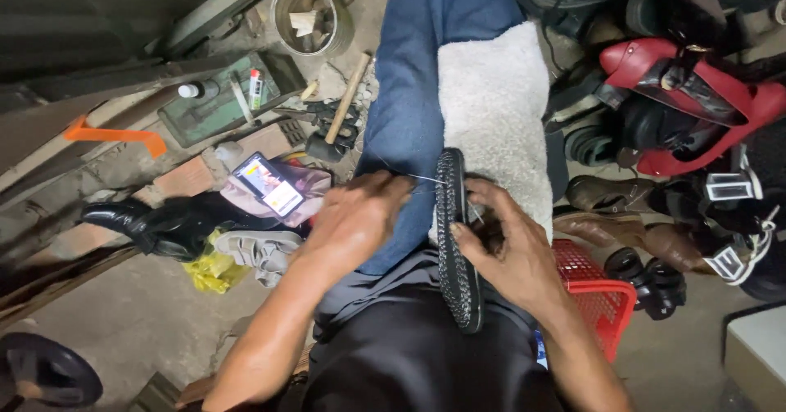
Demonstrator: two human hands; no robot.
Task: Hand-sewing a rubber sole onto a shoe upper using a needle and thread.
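Left hand (356, 219) pinching thread (417, 177), right hand (503, 248) gripping black treaded shoe sole (457, 248), on edge, lengthwise along lap.

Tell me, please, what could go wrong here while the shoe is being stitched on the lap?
The thread runs taut from the left hand to the black sole; a hard pull might snap it or cut into the fingers. The right hand grips the shoe on edge over the fleece pad, so it could tip or slip sideways. The lit phone sits on the cluttered floor close by and may get knocked.
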